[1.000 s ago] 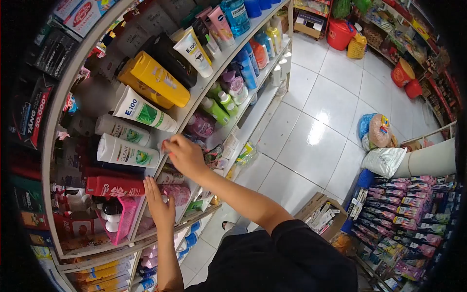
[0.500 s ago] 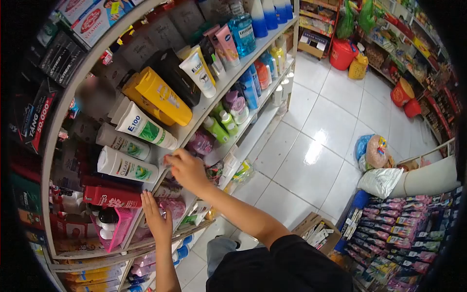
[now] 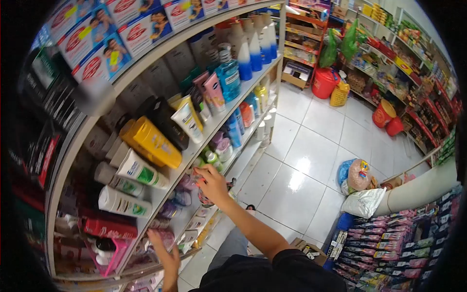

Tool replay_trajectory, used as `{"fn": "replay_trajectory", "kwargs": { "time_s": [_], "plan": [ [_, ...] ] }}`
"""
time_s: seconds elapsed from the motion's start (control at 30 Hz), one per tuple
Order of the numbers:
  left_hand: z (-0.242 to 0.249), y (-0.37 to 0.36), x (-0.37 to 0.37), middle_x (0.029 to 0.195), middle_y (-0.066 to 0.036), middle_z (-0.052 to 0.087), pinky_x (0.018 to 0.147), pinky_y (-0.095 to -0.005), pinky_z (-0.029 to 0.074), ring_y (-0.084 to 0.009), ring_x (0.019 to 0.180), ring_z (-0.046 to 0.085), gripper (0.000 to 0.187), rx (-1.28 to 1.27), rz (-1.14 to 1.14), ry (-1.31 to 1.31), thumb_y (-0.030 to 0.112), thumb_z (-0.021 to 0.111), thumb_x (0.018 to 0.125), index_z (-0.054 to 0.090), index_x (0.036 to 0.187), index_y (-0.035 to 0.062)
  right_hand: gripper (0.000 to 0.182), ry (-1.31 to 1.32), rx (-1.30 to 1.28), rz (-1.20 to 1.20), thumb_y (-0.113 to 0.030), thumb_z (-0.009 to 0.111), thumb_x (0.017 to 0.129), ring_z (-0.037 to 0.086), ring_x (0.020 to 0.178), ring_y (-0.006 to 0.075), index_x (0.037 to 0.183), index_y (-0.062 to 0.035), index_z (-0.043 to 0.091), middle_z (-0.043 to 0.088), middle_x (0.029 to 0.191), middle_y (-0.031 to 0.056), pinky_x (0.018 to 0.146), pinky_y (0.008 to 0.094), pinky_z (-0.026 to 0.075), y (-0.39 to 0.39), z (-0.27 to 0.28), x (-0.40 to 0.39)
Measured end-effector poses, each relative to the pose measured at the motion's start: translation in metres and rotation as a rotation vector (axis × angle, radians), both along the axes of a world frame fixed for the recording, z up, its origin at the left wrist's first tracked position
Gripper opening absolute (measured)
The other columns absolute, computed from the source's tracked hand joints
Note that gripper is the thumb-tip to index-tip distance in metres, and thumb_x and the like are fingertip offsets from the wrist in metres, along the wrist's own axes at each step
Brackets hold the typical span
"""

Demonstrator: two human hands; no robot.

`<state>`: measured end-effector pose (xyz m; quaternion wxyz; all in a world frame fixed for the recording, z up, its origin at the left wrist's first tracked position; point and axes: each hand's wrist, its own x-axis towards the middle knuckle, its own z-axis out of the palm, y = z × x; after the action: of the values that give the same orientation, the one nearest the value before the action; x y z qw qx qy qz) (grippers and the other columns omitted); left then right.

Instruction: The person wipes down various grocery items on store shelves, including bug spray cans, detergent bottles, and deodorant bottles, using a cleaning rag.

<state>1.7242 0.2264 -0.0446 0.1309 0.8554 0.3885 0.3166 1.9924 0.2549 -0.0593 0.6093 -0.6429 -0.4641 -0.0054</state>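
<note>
My right hand [image 3: 212, 186] is closed at the shelf's front edge, below the yellow bottles [image 3: 156, 146]. Its fingers pinch something small and reddish that I cannot make out. Purple containers [image 3: 181, 197] stand on the lower shelf just beneath it. My left hand [image 3: 166, 255], slightly blurred, is open with fingers apart in front of the lower shelf. Nearest to it are a red bottle [image 3: 108, 227] lying sideways and a pink basket [image 3: 118, 257]. Above these are a white shampoo bottle [image 3: 124, 202] and a white-and-green tube [image 3: 141, 170].
Soap boxes [image 3: 138, 31] line the top shelf. Blue mouthwash [image 3: 229, 80] and white-and-blue bottles [image 3: 253, 58] stand farther along. A red bucket [image 3: 323, 83] and yellow jug [image 3: 339, 93] sit on the tiled floor [image 3: 296, 170]. Hanging packets [image 3: 389, 243] fill the right side.
My right hand has moved along the shelf edge, away from the white shampoo bottles. My left hand has come off the shelf edge by the red bottle and dropped lower. The view has shifted.
</note>
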Motion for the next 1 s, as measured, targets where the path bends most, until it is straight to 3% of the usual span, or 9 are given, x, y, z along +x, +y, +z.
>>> {"fn": "replay_trajectory", "kwargs": {
  "time_s": [0.2,0.37,0.4,0.47,0.6,0.73,0.83,0.87,1.0],
  "plan": [
    [-0.078,-0.012,0.106,0.127,-0.020,0.029,0.098,-0.0338,0.020,-0.0301,0.118,0.028,0.067,-0.697,-0.185,-0.131,0.003,0.058,0.068,0.022,0.125,-0.0048,0.026,-0.052,-0.132,0.237,-0.009,0.057,0.067,0.054,0.061,0.0216,0.093,-0.0055,0.055,0.051,0.090,0.0061,0.056,0.0302,0.044,-0.047,-0.004,0.073],
    [-0.050,0.010,0.260,0.116,-0.016,0.039,0.089,-0.0323,0.034,-0.0243,0.107,0.040,0.065,-0.739,-0.523,-0.220,-0.005,0.061,0.063,0.030,0.119,0.0002,0.025,0.058,-0.060,0.466,-0.012,0.056,0.074,0.053,0.071,0.0181,0.095,-0.0018,0.051,0.052,0.089,0.0089,0.062,0.0257,0.043,-0.075,0.014,0.139],
    [-0.040,0.006,0.288,0.111,-0.014,0.045,0.083,-0.0297,0.039,-0.0205,0.103,0.043,0.055,-1.039,-0.569,-0.525,-0.006,0.059,0.065,0.036,0.114,0.0006,0.025,0.048,-0.065,0.444,-0.012,0.056,0.074,0.053,0.071,0.0181,0.095,-0.0018,0.051,0.052,0.089,0.0089,0.062,0.0257,0.043,-0.084,0.019,0.159],
    [-0.046,0.015,0.329,0.100,-0.011,0.051,0.078,-0.0289,0.041,-0.0181,0.093,0.050,0.042,-0.869,-0.537,-0.276,-0.003,0.056,0.068,0.042,0.107,-0.0002,0.023,0.479,-0.170,0.339,-0.009,0.053,0.075,0.052,0.075,0.0133,0.096,-0.0005,0.050,0.053,0.090,0.0067,0.066,0.0244,0.042,-0.108,0.023,0.194],
    [-0.076,0.024,0.411,0.081,-0.009,0.058,0.072,-0.0269,0.043,-0.0136,0.082,0.055,0.027,-0.986,-0.643,-0.252,0.006,0.056,0.071,0.049,0.097,0.0015,0.019,0.820,0.020,0.053,-0.005,0.051,0.076,0.051,0.080,0.0102,0.095,-0.0006,0.051,0.054,0.089,0.0032,0.072,0.0238,0.040,-0.154,0.028,0.263],
    [-0.049,0.016,0.488,0.083,-0.010,0.061,0.067,-0.0255,0.044,-0.0126,0.077,0.056,0.027,-0.992,-0.829,-0.174,0.005,0.058,0.070,0.054,0.096,0.0003,0.016,0.861,0.188,-0.232,-0.005,0.051,0.075,0.051,0.078,0.0100,0.090,-0.0009,0.052,0.055,0.083,0.0028,0.072,0.0246,0.041,-0.201,0.012,0.301],
    [-0.037,0.002,0.548,0.085,-0.012,0.061,0.068,-0.0243,0.045,-0.0141,0.077,0.058,0.038,-1.100,-0.905,-0.132,0.000,0.056,0.066,0.054,0.104,0.0024,0.024,0.419,-0.254,-0.640,-0.012,0.060,0.070,0.054,0.075,0.0179,0.090,-0.0027,0.052,0.054,0.077,0.0069,0.067,0.0291,0.045,-0.223,0.006,0.304],
    [-0.035,-0.005,0.566,0.085,-0.012,0.061,0.068,-0.0243,0.045,-0.0141,0.077,0.058,0.038,-1.103,-0.937,-0.096,0.000,0.056,0.066,0.054,0.104,0.0024,0.033,0.323,-0.406,-0.707,-0.013,0.062,0.068,0.053,0.081,0.0209,0.097,-0.0036,0.049,0.053,0.086,0.0086,0.070,0.0302,0.044,-0.229,0.006,0.307],
    [-0.037,-0.050,0.664,0.095,-0.011,0.058,0.069,-0.0233,0.044,-0.0145,0.081,0.054,0.053,-0.890,-1.313,0.012,-0.001,0.058,0.063,0.045,0.115,-0.0003,0.055,0.527,-0.168,-0.768,-0.016,0.066,0.064,0.047,0.095,0.0214,0.110,-0.0037,0.040,0.047,0.101,0.0112,0.078,0.0310,0.041,-0.265,-0.016,0.357]
  ]
}}
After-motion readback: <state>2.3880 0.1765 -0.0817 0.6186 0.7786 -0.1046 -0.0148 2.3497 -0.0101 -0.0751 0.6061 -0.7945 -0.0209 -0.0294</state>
